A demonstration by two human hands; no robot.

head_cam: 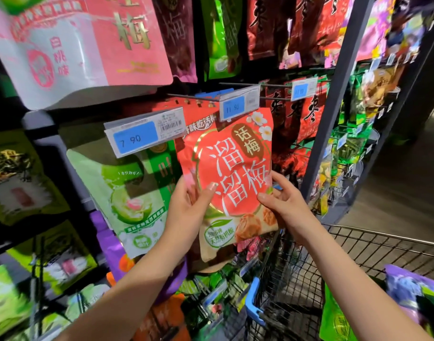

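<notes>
A red-orange snack bag with large white characters hangs in front of a rack of hooks, its top just under the blue 11.50 price tag. My left hand grips its left edge, thumb across the front. My right hand holds the lower right edge, thumb on the front and fingers behind. Whether the bag's top is on the hook is hidden by the tag.
A green and white bag hangs to the left under a 7.90 tag. Pink and dark red bags fill the rack above and right. A wire shopping cart stands at lower right with purple and green bags inside.
</notes>
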